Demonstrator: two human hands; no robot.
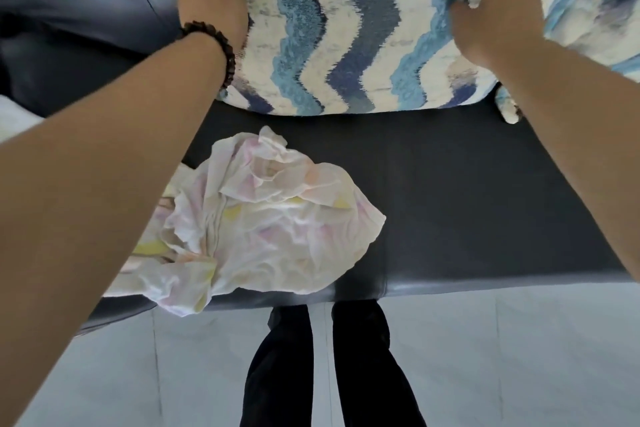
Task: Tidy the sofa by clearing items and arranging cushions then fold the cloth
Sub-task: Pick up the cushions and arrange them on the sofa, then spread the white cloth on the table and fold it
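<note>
Two bare forearms reach forward from the bottom corners of the view, the left one wearing a bracelet [217, 48] of dark round beads at the wrist. The left hand [211, 0] grips the left edge of a large cushion [332, 28], fingers curled behind it and mostly hidden. The right hand [498, 7] holds the cushion's right edge, thumb in front and fingers bunching the cover; the fingertips are blurred. The cushion is plump and woven, with fuzzy zigzag stripes in navy, teal and cream, standing upright at the back of the sofa seat [467, 204]; its top is cut off by the frame. A second, similarly coloured cushion [595, 10] shows partly at far right. On the smooth dark leather-like seat, toward the front left, lies the cloth [277, 229]: thin, crumpled, white with faint pink and yellow patches, one corner drooping over the seat's front edge, part hidden under the left forearm. Below, pale floor tiles [502, 357] and dark trouser legs [332, 367].
</note>
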